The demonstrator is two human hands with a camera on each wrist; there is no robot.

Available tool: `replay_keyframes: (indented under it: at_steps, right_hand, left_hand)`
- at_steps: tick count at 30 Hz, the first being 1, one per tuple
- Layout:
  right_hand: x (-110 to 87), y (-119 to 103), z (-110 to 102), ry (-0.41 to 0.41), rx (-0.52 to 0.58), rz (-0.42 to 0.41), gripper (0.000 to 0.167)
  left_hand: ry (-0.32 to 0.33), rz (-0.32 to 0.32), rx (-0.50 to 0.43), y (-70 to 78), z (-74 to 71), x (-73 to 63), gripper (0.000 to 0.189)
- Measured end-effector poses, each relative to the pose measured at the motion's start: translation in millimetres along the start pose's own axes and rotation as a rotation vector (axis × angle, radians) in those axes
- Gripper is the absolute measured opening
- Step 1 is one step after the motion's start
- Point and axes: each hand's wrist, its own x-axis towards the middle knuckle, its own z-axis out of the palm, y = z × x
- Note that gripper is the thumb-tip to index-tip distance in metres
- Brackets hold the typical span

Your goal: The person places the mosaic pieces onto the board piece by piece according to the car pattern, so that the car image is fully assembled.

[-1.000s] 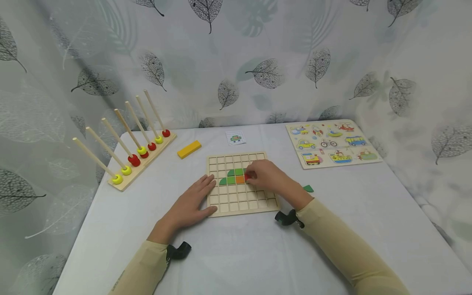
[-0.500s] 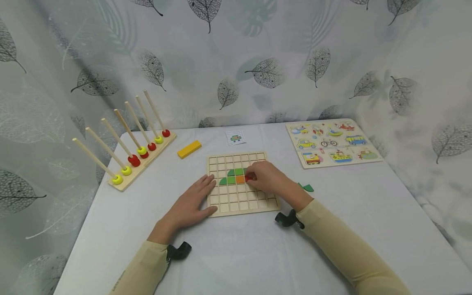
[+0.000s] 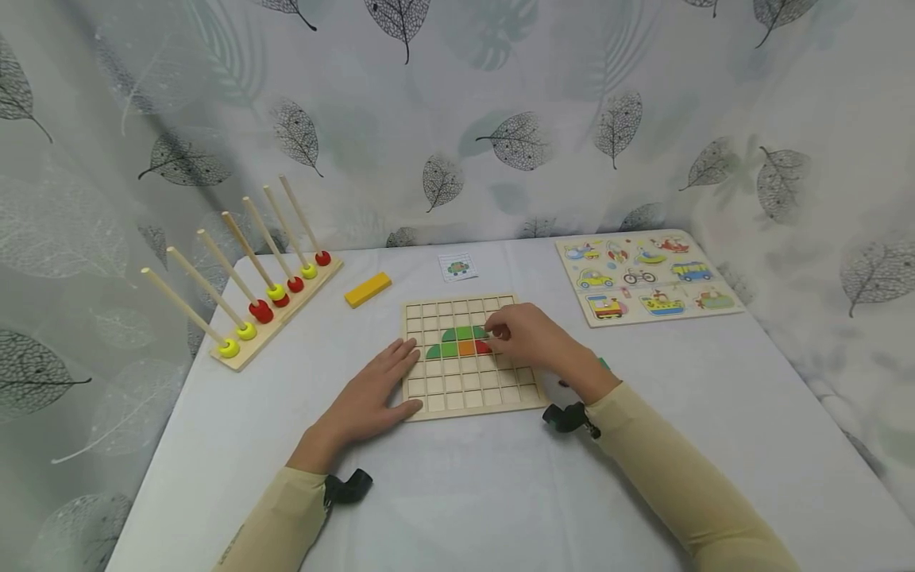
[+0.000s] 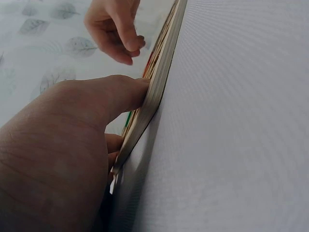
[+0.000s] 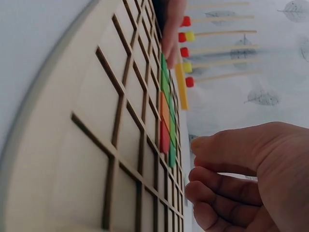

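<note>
A wooden grid board (image 3: 453, 383) lies on the white table. My left hand (image 3: 368, 397) rests at its left edge, fingers extended and thumb on the near corner. Several green pieces (image 3: 449, 349) and an orange square (image 3: 466, 348) sit in the middle cells. Beside the orange one is a red piece (image 3: 482, 347) with a rounded side. Just right of it hovers my right hand (image 3: 532, 338); in the right wrist view its loosely curled fingers (image 5: 212, 191) and thumb hold nothing. A green piece (image 3: 604, 363) on the table is partly hidden by the right wrist.
A peg stand (image 3: 279, 314) with red and yellow beads stands at the left, near a yellow block (image 3: 368, 289). Behind the board lies a small picture card (image 3: 457, 268). A vehicle puzzle board (image 3: 646, 280) occupies the back right. A patterned curtain (image 3: 457, 119) hangs behind.
My right hand has let go of the red piece and drawn slightly up and to the right. The red piece now shows fully in its cell. My left hand has stayed still.
</note>
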Motion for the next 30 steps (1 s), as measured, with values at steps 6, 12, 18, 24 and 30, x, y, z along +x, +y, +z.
replay_keyframes:
  at_steps: [6, 12, 18, 24, 30]
  right_hand:
    - [-8.9, 11.1, -17.5, 0.023, -0.010, 0.023, 0.027]
    - [-18.2, 23.6, -31.3, 0.027, -0.046, 0.063, 0.026]
    - [-28.2, 30.7, -39.0, 0.023, -0.050, 0.103, 0.026]
    - [-36.0, 38.9, -38.8, -0.025, -0.041, 0.107, 0.023]
    - [-38.7, 50.6, -33.1, -0.096, -0.013, 0.109, 0.022]
  left_hand:
    - [0.003, -0.007, 0.001, 1.6, -1.0, 0.5, 0.087]
    - [0.005, -0.005, 0.001, 3.3, -1.3, 0.1, 0.087]
    - [0.003, -0.005, 0.001, 2.7, -1.3, 0.0, 0.086]
    - [-0.002, -0.012, 0.009, 2.8, -0.5, -0.1, 0.087]
    - [-0.001, -0.015, 0.011, 3.4, -0.4, 0.2, 0.087]
